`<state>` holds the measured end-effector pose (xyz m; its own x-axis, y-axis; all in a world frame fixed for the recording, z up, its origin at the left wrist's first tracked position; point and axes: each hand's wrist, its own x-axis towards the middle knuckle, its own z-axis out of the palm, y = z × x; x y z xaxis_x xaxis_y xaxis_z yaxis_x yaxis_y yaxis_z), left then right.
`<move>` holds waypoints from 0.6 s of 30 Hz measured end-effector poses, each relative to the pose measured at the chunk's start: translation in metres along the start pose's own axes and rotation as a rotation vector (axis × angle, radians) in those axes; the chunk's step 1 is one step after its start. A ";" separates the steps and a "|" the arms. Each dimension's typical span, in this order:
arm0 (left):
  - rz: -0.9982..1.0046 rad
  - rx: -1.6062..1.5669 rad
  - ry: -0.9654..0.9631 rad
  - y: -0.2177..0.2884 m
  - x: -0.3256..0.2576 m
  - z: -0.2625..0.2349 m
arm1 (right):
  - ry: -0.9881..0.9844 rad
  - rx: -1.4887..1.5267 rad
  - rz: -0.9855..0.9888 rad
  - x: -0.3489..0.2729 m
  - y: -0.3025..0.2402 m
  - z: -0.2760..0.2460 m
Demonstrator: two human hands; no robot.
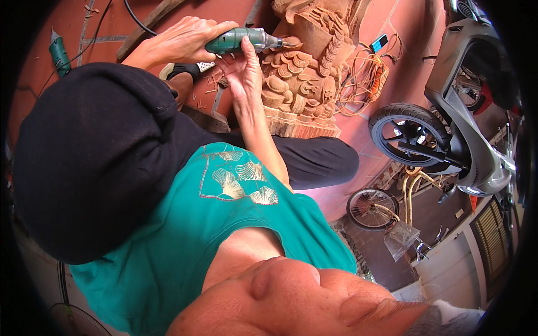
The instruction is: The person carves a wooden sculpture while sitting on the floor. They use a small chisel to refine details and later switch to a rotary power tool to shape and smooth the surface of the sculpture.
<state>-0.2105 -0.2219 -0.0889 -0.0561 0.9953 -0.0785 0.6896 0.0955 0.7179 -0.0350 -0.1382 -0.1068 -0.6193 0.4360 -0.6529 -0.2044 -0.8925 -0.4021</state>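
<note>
A green and grey die grinder (238, 41) lies sideways across both hands, its power cord trailing off to the upper left. My left hand (188, 40) is wrapped over the rear of its body, back of the hand upward. Under its front part is my right hand (245, 75), thumb pressed against the casing and fingers partly hidden beneath. At the right end, the bit meets a reddish-brown wood carving (305, 84) with scale-like and rounded relief. Whether the bit is spinning cannot be made out.
Beside the carving, an orange power strip (379, 78) with tangled cord and a small blue-screened device (379, 43) lie on the red tiles. A second green power tool (58, 53) is at far left. My black-clad knee (92, 157) rises at left; a motorbike (465, 112) stands at right.
</note>
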 end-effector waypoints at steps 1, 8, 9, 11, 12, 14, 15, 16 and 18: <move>-0.020 -0.010 -0.023 0.003 0.001 -0.003 | 0.003 0.000 -0.001 0.001 -0.001 0.000; 0.000 0.001 0.025 -0.004 0.005 0.006 | 0.013 0.054 -0.007 0.007 -0.004 -0.002; -0.002 0.000 0.019 -0.004 0.005 0.006 | 0.005 0.050 -0.002 0.007 -0.005 -0.003; -0.003 -0.004 0.007 -0.003 0.006 0.005 | -0.001 0.046 -0.005 0.007 -0.006 -0.003; -0.004 -0.004 0.008 -0.002 0.007 0.004 | 0.002 0.047 -0.013 0.007 -0.007 -0.002; -0.007 -0.002 0.012 0.001 0.008 0.003 | 0.007 0.046 -0.022 0.007 -0.007 -0.001; -0.008 -0.001 0.018 0.001 0.007 0.004 | 0.010 0.044 -0.023 0.007 -0.007 0.000; -0.009 0.000 0.023 0.000 0.007 0.005 | 0.012 0.042 -0.024 0.007 -0.007 0.000; -0.003 -0.003 0.029 -0.002 0.007 0.008 | 0.009 0.036 -0.023 0.007 -0.008 -0.001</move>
<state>-0.2064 -0.2151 -0.0962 -0.0792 0.9950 -0.0608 0.6873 0.0987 0.7197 -0.0373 -0.1282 -0.1092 -0.6076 0.4574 -0.6494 -0.2454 -0.8857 -0.3941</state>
